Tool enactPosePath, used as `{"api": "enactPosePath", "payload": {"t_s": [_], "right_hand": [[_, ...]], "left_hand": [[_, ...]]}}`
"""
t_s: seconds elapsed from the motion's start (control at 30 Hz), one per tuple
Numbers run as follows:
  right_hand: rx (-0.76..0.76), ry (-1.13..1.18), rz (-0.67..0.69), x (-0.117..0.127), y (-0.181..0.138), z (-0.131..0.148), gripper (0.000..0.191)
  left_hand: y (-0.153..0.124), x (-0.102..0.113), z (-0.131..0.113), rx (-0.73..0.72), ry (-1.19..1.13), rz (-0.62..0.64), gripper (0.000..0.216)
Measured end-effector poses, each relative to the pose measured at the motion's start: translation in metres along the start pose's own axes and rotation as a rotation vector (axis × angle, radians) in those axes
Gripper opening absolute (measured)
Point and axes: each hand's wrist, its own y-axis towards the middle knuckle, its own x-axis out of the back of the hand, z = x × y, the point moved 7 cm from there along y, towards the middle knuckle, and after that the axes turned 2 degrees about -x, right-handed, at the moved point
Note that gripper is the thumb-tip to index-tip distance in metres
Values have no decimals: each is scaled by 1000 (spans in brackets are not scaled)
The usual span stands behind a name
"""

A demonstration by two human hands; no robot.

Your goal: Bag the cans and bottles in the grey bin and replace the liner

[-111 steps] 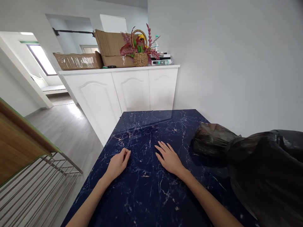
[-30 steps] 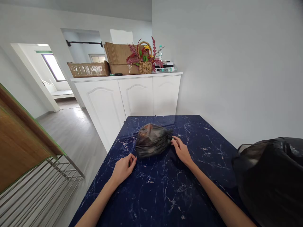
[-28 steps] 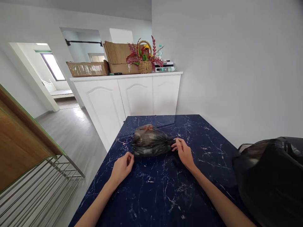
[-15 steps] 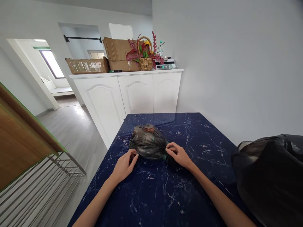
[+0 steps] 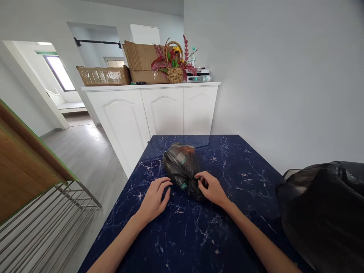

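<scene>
A black plastic bag (image 5: pixel 180 161), thin enough to show a bottle with a green cap and other contents, lies on the blue marbled table (image 5: pixel 182 235). Its gathered neck points toward me. My right hand (image 5: pixel 212 187) pinches this neck between thumb and fingers. Just left of the bag, my left hand (image 5: pixel 156 197) hovers low with curved fingers apart, holding nothing; its fingertips are close to the bag's side, and I cannot tell if they touch it.
A large black plastic bag (image 5: pixel 327 212) bulges at the table's right. Behind the table, a white cabinet (image 5: pixel 162 110) bears cardboard boxes (image 5: pixel 106 76), a flower basket (image 5: pixel 174 75) and bottles (image 5: pixel 203 78). A metal rack (image 5: pixel 57 216) with a brown panel (image 5: pixel 25 163) stands at left.
The bag has turned so that its neck now faces me, and its body has swung away and right. My left hand has come off its side and its fingers have opened.
</scene>
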Motion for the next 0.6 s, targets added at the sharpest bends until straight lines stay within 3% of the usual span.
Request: {"api": "enactPosePath", "payload": {"t_s": [0.1, 0.2, 0.33, 0.6], "right_hand": [[99, 1, 144, -15, -4, 16, 23], [138, -29, 184, -24, -8, 20, 22], [171, -127, 144, -27, -8, 19, 22], [238, -214, 89, -33, -8, 31, 5]], "left_hand": [[1, -7, -9, -52, 24, 64, 30], [1, -16, -10, -52, 12, 150, 34], [0, -24, -9, -21, 9, 202, 36], [-2, -23, 3, 87, 82, 115, 42]]}}
